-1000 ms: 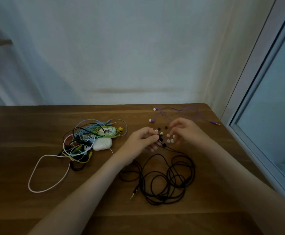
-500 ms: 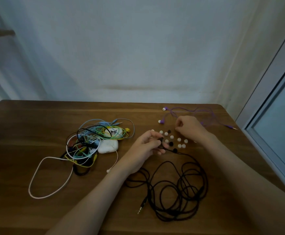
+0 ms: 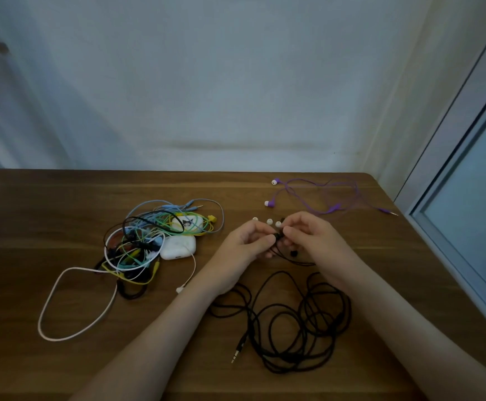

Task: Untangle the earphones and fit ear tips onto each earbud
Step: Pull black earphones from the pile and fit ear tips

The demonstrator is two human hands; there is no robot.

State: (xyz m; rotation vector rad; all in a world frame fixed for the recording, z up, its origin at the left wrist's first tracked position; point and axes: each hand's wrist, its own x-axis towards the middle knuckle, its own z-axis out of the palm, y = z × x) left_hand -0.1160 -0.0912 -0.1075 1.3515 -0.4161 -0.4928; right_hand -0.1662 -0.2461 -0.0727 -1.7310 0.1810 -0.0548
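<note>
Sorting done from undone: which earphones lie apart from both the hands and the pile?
The purple earphones, spread alone at the far right. The black earphones are pinched by the left hand and right hand; the others sit knotted in the pile.

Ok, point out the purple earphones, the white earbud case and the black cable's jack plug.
purple earphones (image 3: 270, 203), head view, nearer earbud.
white earbud case (image 3: 178, 246), head view, top face.
black cable's jack plug (image 3: 237, 353), head view, metal end.

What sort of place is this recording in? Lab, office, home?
Probably a home room, not a lab: a wooden table against a plain white wall, a window frame at the right, and personal clutter like a sticker-decorated earbud case.
</note>
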